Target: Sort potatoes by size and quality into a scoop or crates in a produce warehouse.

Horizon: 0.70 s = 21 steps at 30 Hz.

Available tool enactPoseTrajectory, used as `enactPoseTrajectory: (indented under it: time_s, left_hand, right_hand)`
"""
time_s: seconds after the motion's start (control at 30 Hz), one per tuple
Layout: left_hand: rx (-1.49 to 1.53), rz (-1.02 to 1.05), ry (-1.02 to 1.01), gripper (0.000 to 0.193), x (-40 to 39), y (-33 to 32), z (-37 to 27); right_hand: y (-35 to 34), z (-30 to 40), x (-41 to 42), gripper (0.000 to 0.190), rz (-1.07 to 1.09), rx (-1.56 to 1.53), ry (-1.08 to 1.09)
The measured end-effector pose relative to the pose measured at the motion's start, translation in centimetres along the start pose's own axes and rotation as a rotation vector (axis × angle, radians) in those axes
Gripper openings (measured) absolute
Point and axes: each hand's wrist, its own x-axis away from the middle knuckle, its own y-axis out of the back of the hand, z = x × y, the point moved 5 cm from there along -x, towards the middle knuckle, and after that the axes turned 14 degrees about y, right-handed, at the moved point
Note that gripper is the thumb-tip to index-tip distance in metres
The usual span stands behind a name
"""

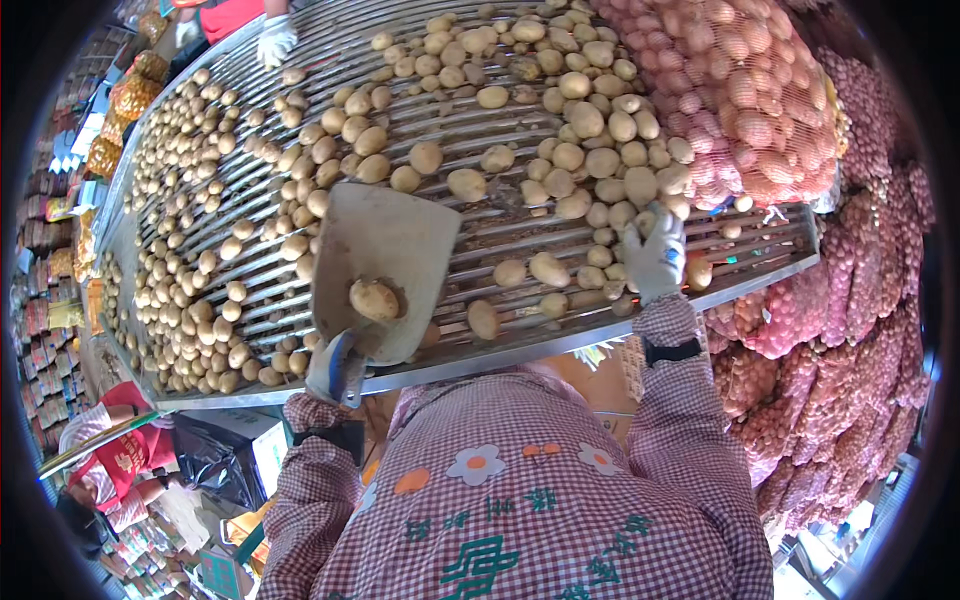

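Note:
My left hand (330, 369), in a whitish work glove with a blue patch, grips the handle end of a flat grey scoop (390, 247). One large potato (374, 300) lies in the scoop, near the handle. The scoop's blade rests over the slatted metal sorting table (442, 232), touching or close to potatoes at its left. At the table's near right side, my gloved right hand (657, 251) is against a heap of potatoes (600, 161). Its thumb and fingers are apart, with a potato near them; the fingertips are partly hidden.
Small potatoes (187, 300) cover the table's left end. Net sacks of reddish bulbs or tubers (750, 105) sit on the right end, with more stacked sacks (817, 360) beyond. A co-worker's gloved hand (277, 41) is at the far edge. Another person (120, 450) is at lower left.

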Motion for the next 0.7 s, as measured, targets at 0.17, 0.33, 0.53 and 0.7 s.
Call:
enactPoseTrajectory:
  time_s: [0.17, 0.33, 0.53, 0.7]
  left_hand:
    - [-0.091, -0.058, -0.147, 0.023, -0.2, -0.8, 2.7]
    - [0.215, 0.083, 0.263, 0.017, 0.2, -1.7, 6.9]
    - [0.487, 0.106, 0.386, 0.018, 0.6, -1.3, 4.9]
    - [0.261, 0.053, 0.412, 0.017, 0.5, -0.7, 4.4]
  right_hand:
    - [-0.4, 1.9, 1.5, 0.068, -0.009, -0.329, 0.038]
    - [-0.1, 8.3, 2.7, 0.067, 0.123, -0.489, 0.276]
    - [-1.0, 15.0, 2.9, 0.070, 0.378, -0.593, 0.393]
    - [1.8, 7.3, -1.7, 0.059, 0.018, -0.274, 0.288]
